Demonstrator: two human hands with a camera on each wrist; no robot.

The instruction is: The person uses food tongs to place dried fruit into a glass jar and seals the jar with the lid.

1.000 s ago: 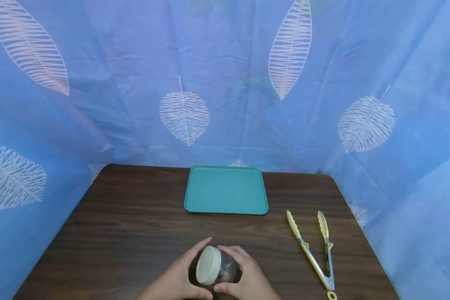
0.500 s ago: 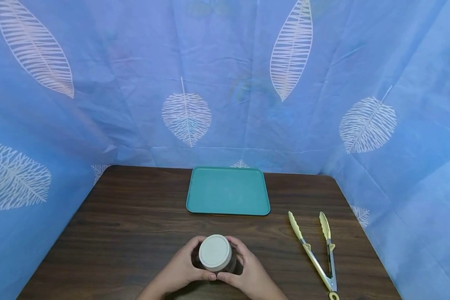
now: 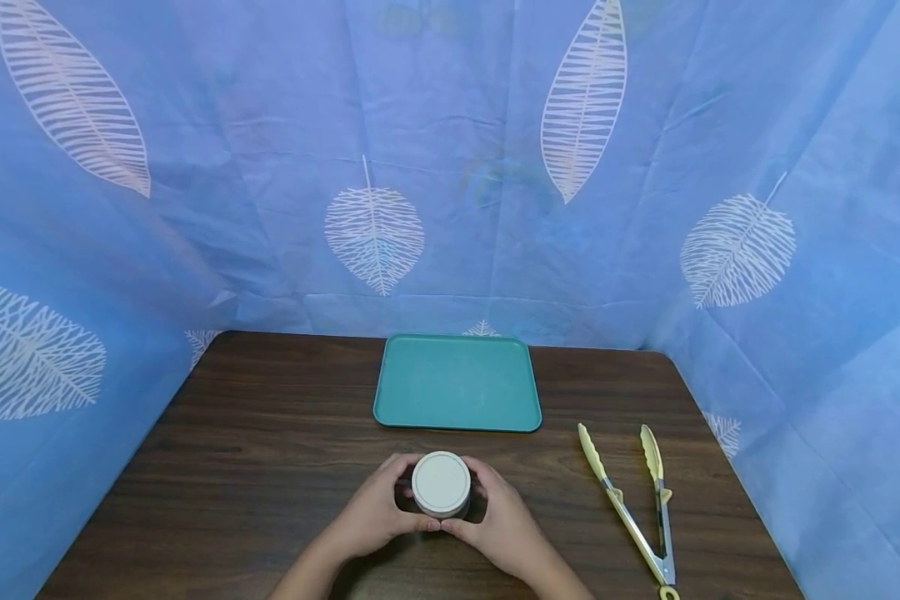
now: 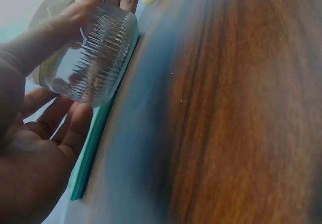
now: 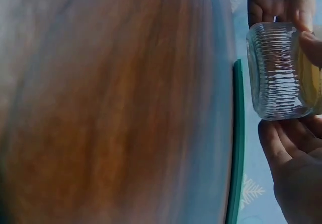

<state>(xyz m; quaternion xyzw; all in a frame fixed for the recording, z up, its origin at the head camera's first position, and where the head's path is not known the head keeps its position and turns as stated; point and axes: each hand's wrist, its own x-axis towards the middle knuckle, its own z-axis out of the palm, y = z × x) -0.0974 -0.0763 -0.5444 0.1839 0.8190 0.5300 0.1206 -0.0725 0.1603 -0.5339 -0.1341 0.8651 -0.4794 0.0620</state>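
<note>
A clear ribbed jar (image 5: 276, 75) with a pale, round lid (image 3: 441, 482) is held between both hands near the front middle of the table. My left hand (image 3: 378, 510) grips its left side, thumb across the near face and fingers round the back. From the right, my right hand (image 3: 504, 518) holds it the same way. The two thumb tips come close together in front of the jar. In the head view the lid faces up toward the camera and hides most of the body. Both wrist views show the ribbed glass (image 4: 103, 53) between the fingers, above the tabletop.
Beyond the hands a teal tray (image 3: 457, 383) lies at the back middle of the dark wooden table (image 3: 255, 450). Spread tongs (image 3: 633, 529) with pale yellow tips lie to the right. A blue leaf-print cloth (image 3: 465, 242) hangs behind and at the sides.
Both hands have moved the jar forward, toward the tray, and slightly right. The jar has turned from tilted left, lid facing sideways, to lid up. Tray and tongs stay in place.
</note>
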